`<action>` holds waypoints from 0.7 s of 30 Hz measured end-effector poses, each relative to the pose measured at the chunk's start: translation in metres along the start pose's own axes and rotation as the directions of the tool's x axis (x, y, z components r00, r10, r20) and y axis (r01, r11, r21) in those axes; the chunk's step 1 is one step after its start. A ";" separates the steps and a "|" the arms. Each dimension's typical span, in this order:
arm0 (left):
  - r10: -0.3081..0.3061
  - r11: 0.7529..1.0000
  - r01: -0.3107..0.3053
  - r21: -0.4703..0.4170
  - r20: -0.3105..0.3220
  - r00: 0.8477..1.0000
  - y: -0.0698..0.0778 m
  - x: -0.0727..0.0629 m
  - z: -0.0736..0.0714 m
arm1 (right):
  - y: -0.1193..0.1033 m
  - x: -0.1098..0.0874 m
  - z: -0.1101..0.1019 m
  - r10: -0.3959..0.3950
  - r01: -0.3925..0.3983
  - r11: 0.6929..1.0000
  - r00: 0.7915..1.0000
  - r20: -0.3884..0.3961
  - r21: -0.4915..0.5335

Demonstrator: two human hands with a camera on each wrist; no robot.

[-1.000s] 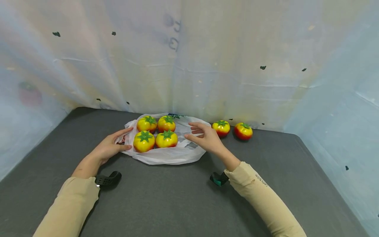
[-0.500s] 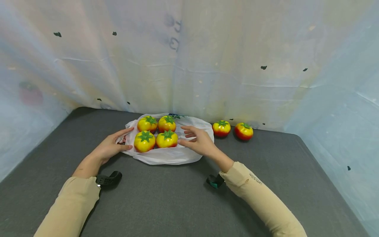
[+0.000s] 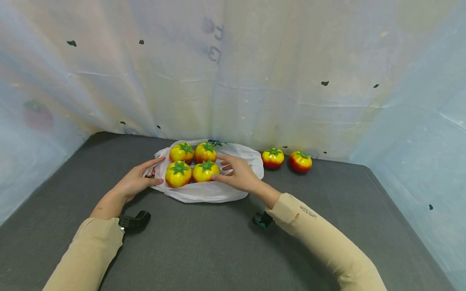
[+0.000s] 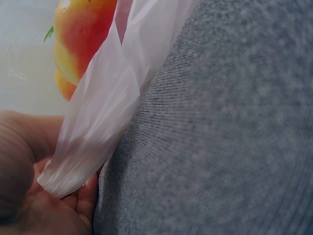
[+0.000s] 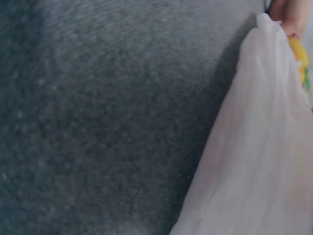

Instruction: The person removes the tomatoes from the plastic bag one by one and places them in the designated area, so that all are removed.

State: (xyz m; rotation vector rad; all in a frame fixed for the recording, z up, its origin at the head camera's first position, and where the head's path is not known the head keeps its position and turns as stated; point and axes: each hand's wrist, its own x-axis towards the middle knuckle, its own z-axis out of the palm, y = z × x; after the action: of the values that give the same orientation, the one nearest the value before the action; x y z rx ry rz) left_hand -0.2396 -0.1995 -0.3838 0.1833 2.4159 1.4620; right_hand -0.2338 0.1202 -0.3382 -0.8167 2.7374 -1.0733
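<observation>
Several shiny yellow-and-red artificial tomatoes with green leaf tops lie in a white plastic bag (image 3: 204, 196) on the table. My left hand (image 3: 135, 180) is at the bag's left end; in the left wrist view the gathered plastic (image 4: 93, 127) runs between its thumb and fingers. At the front right tomato (image 3: 204, 172) in the bag is my right hand (image 3: 238, 173), its thumb and forefinger spread against the fruit's right side. Behind the front pair sit a back left tomato (image 3: 181, 152) and a back right one (image 3: 206, 151). The right wrist view hides the right fingers behind the bag.
Two more tomatoes, one nearer (image 3: 273, 158) and one farther right (image 3: 300, 161), stand right of the bag by the back sheet. Pale plastic sheeting (image 3: 255, 72) walls the dark grey table (image 3: 204, 242) at the back and sides.
My right hand has moved left across the bag's mouth, from its right part to the front right tomato. The left hand and the tomatoes have stayed in place.
</observation>
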 end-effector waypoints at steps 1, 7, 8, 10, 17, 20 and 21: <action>0.000 1.000 0.000 0.001 0.000 1.000 0.000 0.000 0.000 | 0.001 0.001 0.001 -0.006 0.006 1.000 1.000 0.001 -0.007; -0.003 1.000 0.003 -0.005 -0.008 1.000 0.001 0.000 0.001 | 0.001 0.004 0.009 -0.016 0.016 0.998 1.000 -0.004 -0.054; -0.003 1.000 0.003 -0.006 -0.008 1.000 0.001 0.000 0.001 | 0.001 0.004 0.010 -0.010 0.010 0.998 1.000 -0.007 -0.059; -0.001 1.000 0.001 -0.009 -0.010 1.000 0.001 0.001 0.002 | 0.000 0.004 0.012 -0.003 0.003 0.998 1.000 -0.009 -0.070; 0.003 1.000 -0.003 -0.009 -0.009 1.000 -0.002 0.001 0.002 | -0.002 0.005 0.015 0.006 -0.006 0.995 1.000 0.003 -0.100; 0.005 1.000 -0.005 -0.010 -0.012 1.000 -0.002 0.001 0.001 | -0.002 0.005 0.015 0.010 -0.009 0.994 1.000 0.014 -0.105; 0.007 1.000 -0.007 -0.009 -0.012 1.000 -0.002 0.001 0.001 | -0.002 0.005 0.015 0.012 -0.010 0.994 1.000 0.017 -0.107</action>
State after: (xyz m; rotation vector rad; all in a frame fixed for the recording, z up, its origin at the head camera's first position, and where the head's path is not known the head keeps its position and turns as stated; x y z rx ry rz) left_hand -0.2400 -0.1991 -0.3861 0.1816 2.4198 1.4815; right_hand -0.2332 0.1071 -0.3478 -0.8196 2.8018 -0.9189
